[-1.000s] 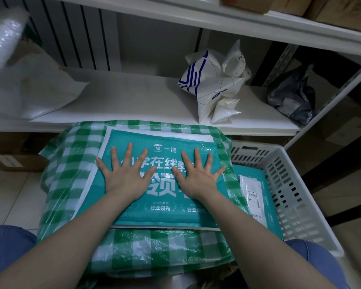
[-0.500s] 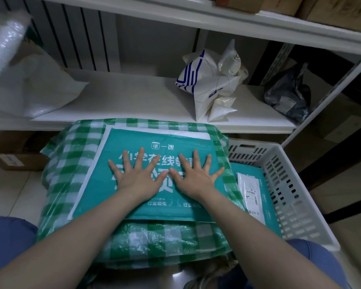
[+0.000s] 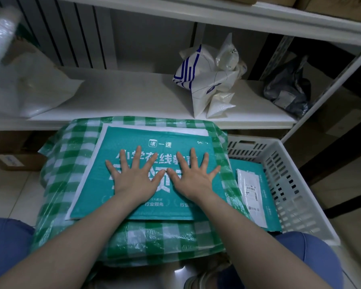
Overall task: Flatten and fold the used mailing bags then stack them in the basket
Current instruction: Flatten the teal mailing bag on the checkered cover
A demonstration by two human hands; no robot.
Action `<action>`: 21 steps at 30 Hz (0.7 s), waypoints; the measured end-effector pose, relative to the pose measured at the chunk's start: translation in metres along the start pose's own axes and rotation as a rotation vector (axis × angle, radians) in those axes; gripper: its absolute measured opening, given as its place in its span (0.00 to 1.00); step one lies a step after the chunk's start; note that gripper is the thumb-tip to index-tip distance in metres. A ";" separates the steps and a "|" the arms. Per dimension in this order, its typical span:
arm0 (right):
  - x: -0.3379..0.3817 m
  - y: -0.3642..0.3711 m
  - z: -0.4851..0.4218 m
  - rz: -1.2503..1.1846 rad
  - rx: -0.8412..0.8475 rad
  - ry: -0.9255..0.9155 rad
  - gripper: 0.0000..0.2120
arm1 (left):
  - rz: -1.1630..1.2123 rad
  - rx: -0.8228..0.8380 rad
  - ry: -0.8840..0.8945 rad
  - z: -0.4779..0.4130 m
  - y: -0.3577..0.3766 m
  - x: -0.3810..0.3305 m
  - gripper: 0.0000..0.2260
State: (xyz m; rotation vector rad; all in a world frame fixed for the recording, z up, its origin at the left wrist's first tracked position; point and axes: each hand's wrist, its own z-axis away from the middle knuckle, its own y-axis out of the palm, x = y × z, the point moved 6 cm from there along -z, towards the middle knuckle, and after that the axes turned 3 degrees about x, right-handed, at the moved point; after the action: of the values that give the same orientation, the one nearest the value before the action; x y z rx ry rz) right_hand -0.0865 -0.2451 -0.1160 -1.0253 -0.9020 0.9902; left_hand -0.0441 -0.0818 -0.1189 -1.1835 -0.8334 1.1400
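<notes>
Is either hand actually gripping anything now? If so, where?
Nothing is gripped. The left hand and right hand lie flat, fingers spread, pressing the middle of the teal mailing bag atop the green checked bag.

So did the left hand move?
Yes. Against the white lettering on the teal padded mailing bag, the left hand slid right, toward the right hand.

Palms down, flat and spread
The left hand (image 3: 133,181) and right hand (image 3: 193,180) lie side by side with straight, splayed fingers, thumb tips almost meeting between them; bare forearms (image 3: 75,243) reach forward from the lower corners, converging toward the wrists
</notes>
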 end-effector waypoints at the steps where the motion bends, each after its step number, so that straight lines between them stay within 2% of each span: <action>1: -0.002 0.000 0.001 -0.028 0.001 0.000 0.35 | 0.010 0.016 0.002 0.000 0.002 0.000 0.31; 3: -0.012 -0.011 0.005 -0.100 -0.057 0.050 0.38 | 0.067 0.008 -0.028 0.001 -0.004 0.005 0.31; 5: -0.033 -0.026 0.011 -0.179 -0.156 0.206 0.39 | 0.163 -0.049 -0.141 0.000 -0.013 0.021 0.32; 8: -0.061 -0.036 0.019 -0.258 -0.140 0.413 0.31 | 0.235 -0.060 -0.320 0.001 -0.020 0.045 0.32; 10: -0.067 -0.037 0.014 -0.368 -0.087 0.422 0.26 | 0.234 -0.045 -0.358 0.001 -0.021 0.050 0.32; 16: -0.064 -0.049 0.012 -0.676 -0.044 0.360 0.26 | 0.274 -0.030 -0.381 0.001 -0.025 0.055 0.30; 19: -0.067 -0.049 0.014 -0.810 -0.014 0.410 0.14 | 0.270 -0.017 -0.382 0.001 -0.025 0.057 0.31; 21: -0.069 -0.047 0.014 -0.898 0.036 0.434 0.15 | 0.264 -0.021 -0.394 0.002 -0.026 0.059 0.31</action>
State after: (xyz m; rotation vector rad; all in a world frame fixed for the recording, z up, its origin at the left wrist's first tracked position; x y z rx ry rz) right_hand -0.1096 -0.3169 -0.0768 -0.6424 -0.8393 0.0232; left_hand -0.0255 -0.0241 -0.0974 -1.1244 -1.0056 1.6186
